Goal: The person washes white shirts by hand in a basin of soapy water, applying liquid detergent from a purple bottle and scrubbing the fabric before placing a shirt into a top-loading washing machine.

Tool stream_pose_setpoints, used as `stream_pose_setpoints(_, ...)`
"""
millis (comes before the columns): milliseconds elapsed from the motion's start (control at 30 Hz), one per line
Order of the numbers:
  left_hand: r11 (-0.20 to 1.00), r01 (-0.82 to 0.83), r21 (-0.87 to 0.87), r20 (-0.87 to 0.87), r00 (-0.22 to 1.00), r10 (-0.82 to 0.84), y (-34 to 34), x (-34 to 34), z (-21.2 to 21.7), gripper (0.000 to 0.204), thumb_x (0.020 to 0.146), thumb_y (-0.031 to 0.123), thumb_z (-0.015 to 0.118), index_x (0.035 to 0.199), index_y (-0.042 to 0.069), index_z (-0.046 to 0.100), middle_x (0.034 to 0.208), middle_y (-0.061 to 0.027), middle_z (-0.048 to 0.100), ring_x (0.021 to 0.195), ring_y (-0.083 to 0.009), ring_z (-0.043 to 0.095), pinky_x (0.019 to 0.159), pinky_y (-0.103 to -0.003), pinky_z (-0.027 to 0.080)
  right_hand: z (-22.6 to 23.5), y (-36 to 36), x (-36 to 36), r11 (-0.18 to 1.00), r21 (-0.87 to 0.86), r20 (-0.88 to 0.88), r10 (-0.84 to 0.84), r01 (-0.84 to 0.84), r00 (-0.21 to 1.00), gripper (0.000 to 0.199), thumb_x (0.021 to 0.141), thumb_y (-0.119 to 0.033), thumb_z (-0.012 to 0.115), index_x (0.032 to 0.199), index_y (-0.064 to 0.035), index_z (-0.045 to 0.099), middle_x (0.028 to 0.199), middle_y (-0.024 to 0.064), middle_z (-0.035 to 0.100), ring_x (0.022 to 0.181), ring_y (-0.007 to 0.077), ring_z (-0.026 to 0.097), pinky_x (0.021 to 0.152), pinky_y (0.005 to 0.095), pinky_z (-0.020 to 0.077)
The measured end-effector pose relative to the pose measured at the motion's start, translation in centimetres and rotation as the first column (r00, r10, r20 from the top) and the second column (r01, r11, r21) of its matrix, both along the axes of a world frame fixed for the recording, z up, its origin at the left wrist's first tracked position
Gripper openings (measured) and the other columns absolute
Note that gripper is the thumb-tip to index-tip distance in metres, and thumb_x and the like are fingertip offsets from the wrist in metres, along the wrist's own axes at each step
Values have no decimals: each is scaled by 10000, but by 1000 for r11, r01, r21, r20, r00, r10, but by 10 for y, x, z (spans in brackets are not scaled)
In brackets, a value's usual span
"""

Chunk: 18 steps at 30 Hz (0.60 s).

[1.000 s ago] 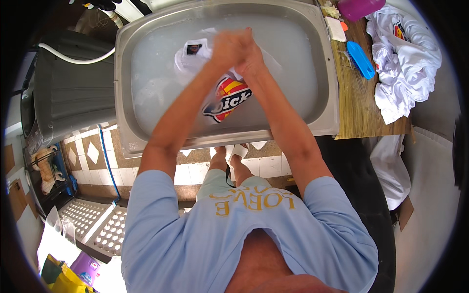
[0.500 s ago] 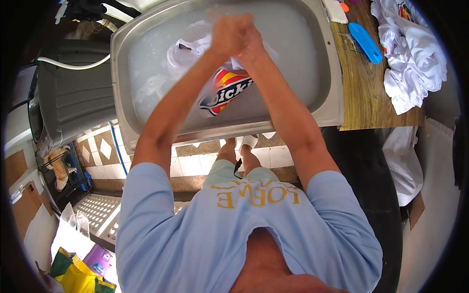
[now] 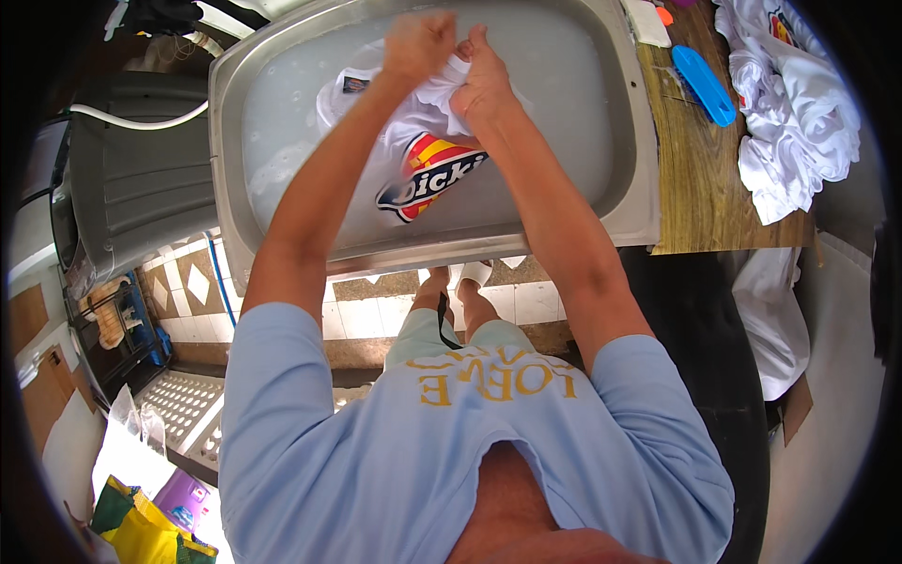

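Note:
A white T-shirt (image 3: 413, 127) with a red, yellow and dark printed logo lies partly in cloudy water inside a metal sink (image 3: 631, 141). My left hand (image 3: 420, 47), slightly blurred, is closed in a fist over the shirt's upper part; its fingertips are hidden. Close beside it on the right, my right hand (image 3: 484, 83) grips a bunched fold of the same shirt, thumb pointing up. A dark label shows at the collar, left of my hands. The logo part spreads toward me, below my wrists.
Right of the sink, a wooden counter (image 3: 700, 188) bears a blue scrub brush (image 3: 703, 86), a white block (image 3: 646, 23) and a heap of white clothes (image 3: 789, 113). A grey plastic chair (image 3: 141, 179) stands at the left. White cloth (image 3: 772, 320) hangs below the counter.
My hands were pressed together over the shirt; now they are slightly apart, the left one shifted leftward. More of the shirt and its collar label shows.

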State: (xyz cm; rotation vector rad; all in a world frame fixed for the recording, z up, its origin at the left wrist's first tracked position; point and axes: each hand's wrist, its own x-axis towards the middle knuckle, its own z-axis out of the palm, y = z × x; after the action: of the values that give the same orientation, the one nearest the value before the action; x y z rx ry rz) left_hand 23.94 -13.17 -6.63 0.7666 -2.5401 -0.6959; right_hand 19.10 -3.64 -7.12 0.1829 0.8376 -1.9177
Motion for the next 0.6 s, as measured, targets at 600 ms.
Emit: stream_pose_setpoints(600, 962, 177, -206, -410, 878, -249, 19, -16, -37, 266, 701, 180, 668, 964, 211, 684, 818, -99, 670, 762, -342, 635, 680, -411, 518, -24, -3, -13, 993, 11, 91, -116, 115, 989, 307, 925, -411, 558, 809, -129, 527, 820, 28, 580, 780, 188, 575, 733, 343, 506)
